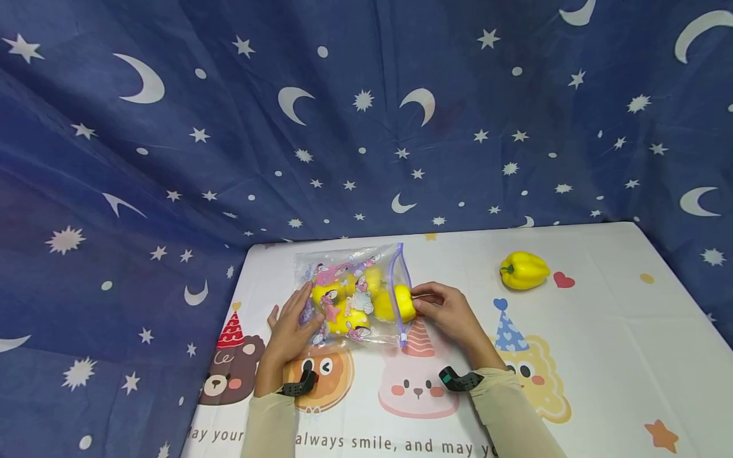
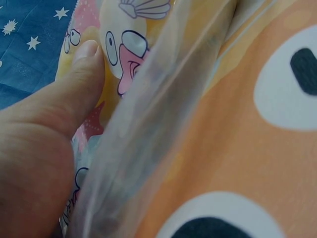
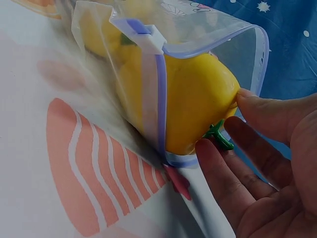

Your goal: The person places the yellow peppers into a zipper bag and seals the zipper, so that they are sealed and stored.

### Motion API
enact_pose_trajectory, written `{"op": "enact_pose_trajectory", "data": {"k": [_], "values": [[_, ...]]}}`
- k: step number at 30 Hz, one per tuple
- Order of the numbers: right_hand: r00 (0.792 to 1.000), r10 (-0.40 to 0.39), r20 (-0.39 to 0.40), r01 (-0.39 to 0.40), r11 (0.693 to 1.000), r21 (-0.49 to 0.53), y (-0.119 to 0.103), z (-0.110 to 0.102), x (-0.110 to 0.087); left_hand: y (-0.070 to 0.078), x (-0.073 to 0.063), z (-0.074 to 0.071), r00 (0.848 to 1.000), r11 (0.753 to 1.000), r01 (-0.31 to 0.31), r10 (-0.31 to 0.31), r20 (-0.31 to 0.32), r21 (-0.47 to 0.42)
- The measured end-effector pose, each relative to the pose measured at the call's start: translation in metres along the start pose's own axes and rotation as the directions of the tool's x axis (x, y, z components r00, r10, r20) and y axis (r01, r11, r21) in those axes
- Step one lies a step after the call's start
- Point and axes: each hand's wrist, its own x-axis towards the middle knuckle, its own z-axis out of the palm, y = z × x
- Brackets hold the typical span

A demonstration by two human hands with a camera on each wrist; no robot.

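Observation:
A clear zip bag with cartoon prints and a purple slider closure lies on the table, its mouth facing right. Inside it are several yellow bell peppers. One yellow bell pepper sits in the open mouth, its green stem pointing out. My right hand holds this pepper at the stem end, thumb on one side and fingertips on the other. My left hand rests on the bag's left end, its straight thumb pressed against the printed plastic.
Another yellow bell pepper lies at the back right of the table. The white tablecloth carries printed animals and lettering. A dark blue curtain with moons and stars hangs behind and to the left. Each wrist wears a black camera mount.

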Motion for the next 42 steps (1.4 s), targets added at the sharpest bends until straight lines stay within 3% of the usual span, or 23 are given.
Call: {"op": "enact_pose_trajectory", "data": {"k": [16,30,42], "values": [[0.999,0.035,0.003,-0.035,0.999,0.036,-0.001,0.011,0.005,-0.003,-0.001,-0.003,1.000,1.000,-0.011,0.011,-0.005,-0.028],[0.996,0.052,0.068,-0.060,0.990,0.126,-0.001,0.022,0.007,-0.001,-0.002,-0.007,0.999,0.995,-0.018,0.021,0.029,-0.102],[0.992,0.103,0.076,-0.108,0.993,0.055,-0.001,0.029,0.008,-0.001,-0.001,-0.006,1.000,0.990,-0.008,0.012,0.028,-0.140]]}}
